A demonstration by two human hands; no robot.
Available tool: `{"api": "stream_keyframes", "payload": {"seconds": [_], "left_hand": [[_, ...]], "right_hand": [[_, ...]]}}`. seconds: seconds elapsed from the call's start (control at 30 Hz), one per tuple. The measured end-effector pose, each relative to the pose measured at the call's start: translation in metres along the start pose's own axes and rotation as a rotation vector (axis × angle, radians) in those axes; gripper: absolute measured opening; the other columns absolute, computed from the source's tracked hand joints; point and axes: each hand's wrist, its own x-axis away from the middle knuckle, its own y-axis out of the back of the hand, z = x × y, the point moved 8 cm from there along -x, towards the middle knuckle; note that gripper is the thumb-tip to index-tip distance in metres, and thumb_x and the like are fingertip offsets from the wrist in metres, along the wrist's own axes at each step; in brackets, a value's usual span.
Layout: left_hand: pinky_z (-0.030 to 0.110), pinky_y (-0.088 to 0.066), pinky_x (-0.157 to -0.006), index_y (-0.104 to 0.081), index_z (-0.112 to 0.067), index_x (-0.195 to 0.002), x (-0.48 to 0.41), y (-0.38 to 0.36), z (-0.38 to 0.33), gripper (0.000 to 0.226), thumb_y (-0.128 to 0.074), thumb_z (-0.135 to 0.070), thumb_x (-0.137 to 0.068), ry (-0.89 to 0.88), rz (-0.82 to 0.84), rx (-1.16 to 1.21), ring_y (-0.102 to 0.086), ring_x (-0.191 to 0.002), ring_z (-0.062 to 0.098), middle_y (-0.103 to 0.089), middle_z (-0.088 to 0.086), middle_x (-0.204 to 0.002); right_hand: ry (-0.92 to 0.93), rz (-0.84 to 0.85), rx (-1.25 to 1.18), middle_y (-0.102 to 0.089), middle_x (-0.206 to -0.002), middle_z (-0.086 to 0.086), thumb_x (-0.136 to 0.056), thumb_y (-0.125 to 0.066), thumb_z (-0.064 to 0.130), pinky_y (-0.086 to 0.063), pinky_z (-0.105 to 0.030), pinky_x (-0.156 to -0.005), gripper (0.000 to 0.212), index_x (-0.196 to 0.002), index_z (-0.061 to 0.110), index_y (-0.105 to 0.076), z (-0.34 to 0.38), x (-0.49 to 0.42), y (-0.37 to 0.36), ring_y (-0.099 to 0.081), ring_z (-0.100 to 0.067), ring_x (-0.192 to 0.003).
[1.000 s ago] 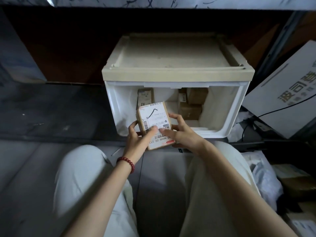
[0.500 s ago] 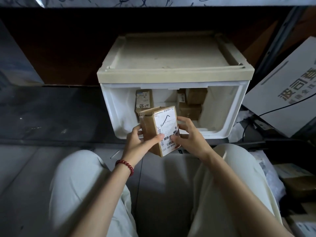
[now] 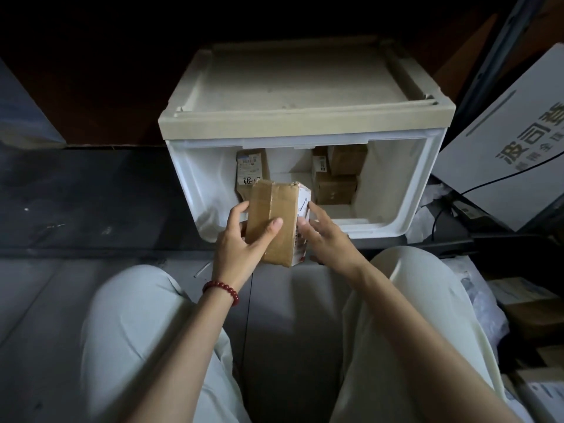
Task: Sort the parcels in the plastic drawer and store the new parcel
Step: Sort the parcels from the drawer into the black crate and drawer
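— Just before the drawer (image 3: pixel 308 190) mouth, what's held?
— A parcel (image 3: pixel 276 222), brown taped side up, its label face turned toward three o'clock and mostly hidden. Left hand (image 3: pixel 241 244) clamps it, thumb on top; right hand (image 3: pixel 325 236) touches the label edge, fingers loosely spread.
— Inside?
— Parcels at eleven (image 3: pixel 248 169) and one o'clock (image 3: pixel 338 175), partly hidden.

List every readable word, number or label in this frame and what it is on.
"波司" plus a third character cut by the frame edge: white carton on the right.
Handwritten marks on the upright parcel in the drawer: not legible.
Printed labels on the held parcel and stacked parcels: too small.
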Motion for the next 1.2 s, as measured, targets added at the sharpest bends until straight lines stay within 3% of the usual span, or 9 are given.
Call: {"api": "stream_keyframes", "payload": {"seconds": [0.13, 0.27, 0.43, 0.57, 0.7, 0.8, 0.87, 1.0, 1.2], "left_hand": [[0.020, -0.047, -0.073, -0.045, -0.034, -0.133, -0.003, -0.001, -0.009, 0.041, -0.039, -0.049, -0.096, -0.035, -0.031, 0.046, -0.053, -0.092, -0.003, -0.054, -0.010, -0.118], [0.010, -0.043, -0.071, -0.051, -0.035, -0.127, -0.005, -0.001, -0.012, 0.031, -0.038, -0.040, -0.100, -0.074, -0.026, 0.081, -0.052, -0.104, 0.004, -0.051, -0.001, -0.128], [0.017, -0.046, -0.076, -0.047, -0.045, -0.121, -0.007, -0.009, -0.011, 0.024, -0.042, -0.042, -0.098, -0.089, 0.036, 0.062, -0.053, -0.113, 0.015, -0.047, 0.002, -0.134], [0.027, -0.052, -0.076, -0.041, -0.047, -0.121, -0.007, -0.011, -0.010, 0.024, -0.041, -0.045, -0.097, -0.075, 0.074, 0.082, -0.054, -0.110, 0.013, -0.048, -0.001, -0.134], [0.042, -0.050, -0.092, -0.032, -0.054, -0.128, -0.004, -0.010, -0.006, 0.046, -0.047, -0.065, -0.086, 0.003, 0.083, 0.188, -0.053, -0.115, 0.014, -0.051, -0.009, -0.130], [0.041, -0.044, -0.098, -0.015, -0.040, -0.147, -0.003, -0.011, -0.001, 0.089, -0.057, -0.072, -0.075, 0.102, 0.085, 0.199, -0.046, -0.114, 0.011, -0.045, -0.018, -0.122], [0.042, -0.044, -0.100, -0.020, -0.030, -0.148, -0.004, -0.012, 0.004, 0.104, -0.059, -0.078, -0.063, 0.153, 0.090, 0.171, -0.048, -0.116, 0.013, -0.046, -0.015, -0.129], [0.039, -0.050, -0.094, -0.039, -0.027, -0.136, -0.002, -0.011, 0.007, 0.094, -0.061, -0.075, -0.058, 0.153, 0.084, 0.147, -0.057, -0.110, 0.015, -0.058, -0.006, -0.122], [0.030, -0.051, -0.073, -0.034, -0.035, -0.126, 0.000, -0.009, 0.003, 0.081, -0.063, -0.072, -0.059, 0.123, 0.080, 0.105, -0.058, -0.100, 0.012, -0.058, -0.009, -0.111]], "right_hand": [[-0.118, 0.027, -0.172, -0.056, -0.121, -0.004, -0.100, -0.028, 0.053, -0.053, -0.020, -0.063, 0.034, -0.129, 0.041, -0.040, 0.001, 0.005, -0.002, -0.060, -0.007, -0.095], [-0.167, 0.034, -0.203, -0.055, -0.118, 0.005, -0.098, -0.028, 0.057, -0.057, -0.036, -0.077, 0.033, -0.124, 0.039, -0.041, -0.001, 0.005, -0.007, -0.059, -0.013, -0.100], [-0.193, -0.020, -0.209, -0.051, -0.117, 0.006, -0.101, -0.035, 0.046, -0.059, -0.033, -0.066, 0.041, -0.137, 0.027, -0.040, -0.004, 0.006, -0.006, -0.056, -0.010, -0.097], [-0.186, -0.047, -0.234, -0.052, -0.114, 0.007, -0.102, -0.037, 0.039, -0.058, -0.029, -0.061, 0.032, -0.132, 0.028, -0.038, -0.004, 0.004, -0.001, -0.056, -0.015, -0.103], [-0.189, -0.041, -0.282, -0.053, -0.106, 0.014, -0.102, -0.040, 0.038, -0.059, -0.028, -0.062, 0.029, -0.130, 0.032, -0.037, -0.002, 0.005, 0.000, -0.058, -0.011, -0.100], [-0.160, -0.038, -0.279, -0.052, -0.103, 0.017, -0.101, -0.043, 0.037, -0.058, -0.025, -0.061, 0.029, -0.129, 0.031, -0.035, 0.001, 0.007, 0.000, -0.056, -0.004, -0.092], [-0.152, -0.045, -0.274, -0.052, -0.100, 0.020, -0.101, -0.044, 0.036, -0.055, -0.022, -0.059, 0.029, -0.127, 0.031, -0.033, 0.002, 0.006, 0.002, -0.055, -0.001, -0.089], [-0.153, -0.094, -0.293, -0.052, -0.108, 0.016, -0.098, -0.052, 0.032, -0.053, -0.018, -0.057, 0.040, -0.132, 0.028, -0.031, 0.000, 0.005, 0.006, -0.054, 0.002, -0.087], [-0.150, -0.211, -0.300, -0.055, -0.124, 0.001, -0.096, -0.057, 0.030, -0.059, -0.032, -0.070, 0.029, -0.118, 0.018, -0.044, -0.008, 0.002, 0.017, -0.060, -0.010, -0.095]]}}
